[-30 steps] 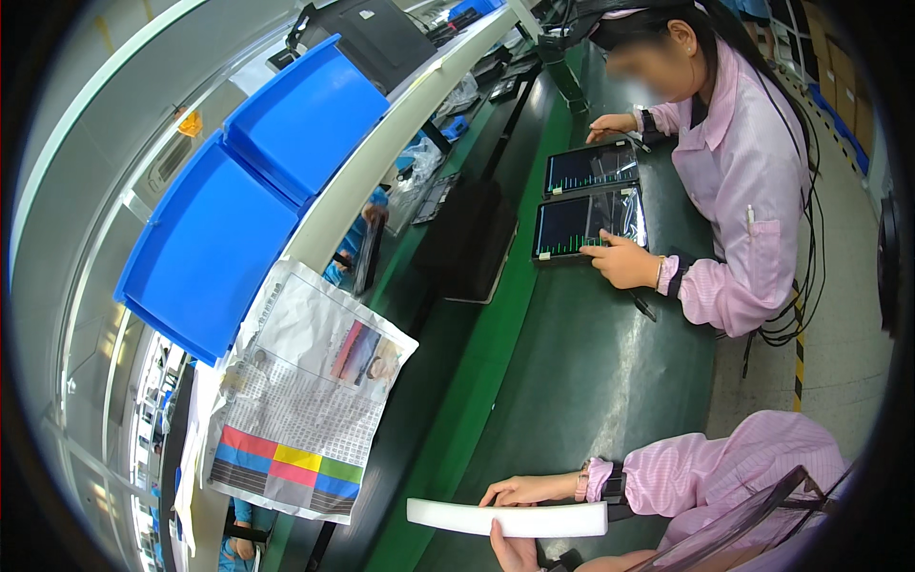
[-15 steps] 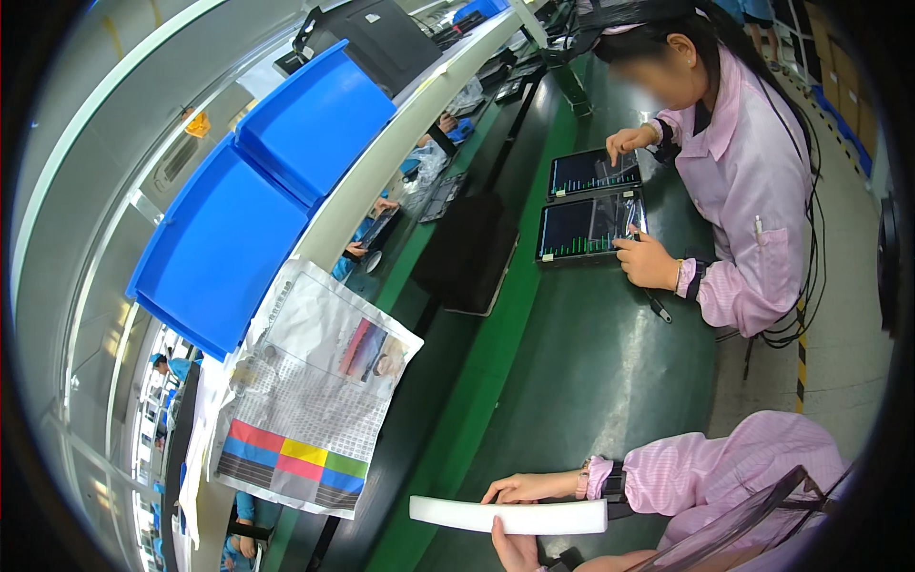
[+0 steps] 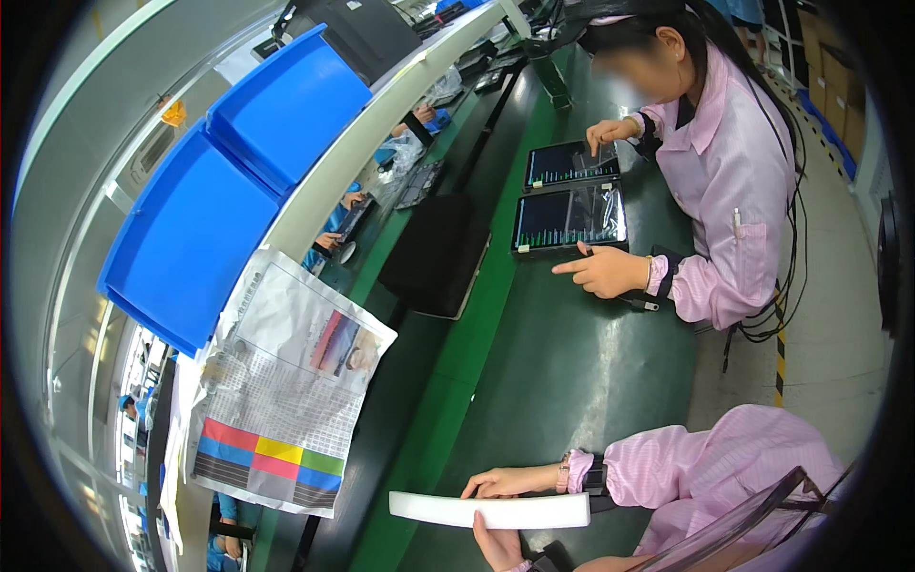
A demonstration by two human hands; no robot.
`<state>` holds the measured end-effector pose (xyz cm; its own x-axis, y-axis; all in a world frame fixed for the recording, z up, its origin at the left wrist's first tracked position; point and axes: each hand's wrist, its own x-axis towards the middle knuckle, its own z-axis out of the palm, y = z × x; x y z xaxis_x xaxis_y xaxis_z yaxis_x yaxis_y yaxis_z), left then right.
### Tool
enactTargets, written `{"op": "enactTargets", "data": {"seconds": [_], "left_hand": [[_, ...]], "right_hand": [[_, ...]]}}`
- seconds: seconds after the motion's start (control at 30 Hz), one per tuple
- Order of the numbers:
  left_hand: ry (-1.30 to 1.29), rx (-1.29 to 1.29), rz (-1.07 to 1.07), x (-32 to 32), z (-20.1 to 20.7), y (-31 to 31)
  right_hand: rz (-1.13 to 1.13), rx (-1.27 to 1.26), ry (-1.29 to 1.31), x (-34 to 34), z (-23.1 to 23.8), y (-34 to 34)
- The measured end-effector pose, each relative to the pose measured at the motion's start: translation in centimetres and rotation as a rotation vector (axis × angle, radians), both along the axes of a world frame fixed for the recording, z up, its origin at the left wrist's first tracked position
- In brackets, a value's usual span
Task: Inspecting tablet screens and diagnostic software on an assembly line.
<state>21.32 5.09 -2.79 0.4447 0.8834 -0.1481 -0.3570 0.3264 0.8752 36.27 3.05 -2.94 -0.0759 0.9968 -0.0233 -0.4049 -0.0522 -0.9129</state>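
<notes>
Nothing shifted at the foam strip; both hands kept gripping it at the green table's near edge, tablets well apart.

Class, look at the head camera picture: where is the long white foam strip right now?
The white foam strip lies low in the head view, near the bottom centre, held between the person's two hands, left hand above it and right hand below.

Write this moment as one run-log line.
left hand: on white foam strip | right hand: under strip | surface: green bench
</notes>
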Motion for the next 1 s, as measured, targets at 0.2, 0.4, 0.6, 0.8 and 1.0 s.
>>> {"op": "enactTargets", "data": {"seconds": [0.2, 0.4, 0.6, 0.8, 1.0], "left_hand": [[-0.101, -0.164, -0.325, -0.7, -0.1, 1.9], [-0.128, -0.139, -0.344, -0.6, 0.0, 1.7], [-0.096, -0.137, -0.305, -0.9, -0.6, 1.8], [-0.091, -0.150, -0.313, -0.6, 0.1, 1.6], [-0.086, -0.156, -0.299, -0.7, -0.1, 1.7]], "right_hand": [[-0.034, -0.046, 0.017, -0.1, 0.9, 0.0], [-0.037, -0.033, 0.001, -0.1, 0.4, -0.1], [-0.042, -0.031, 0.010, -0.2, 0.6, -0.1], [-0.037, -0.010, 0.008, -0.2, 0.2, -0.1], [-0.032, -0.032, 0.007, -0.1, 0.6, -0.1]]}}
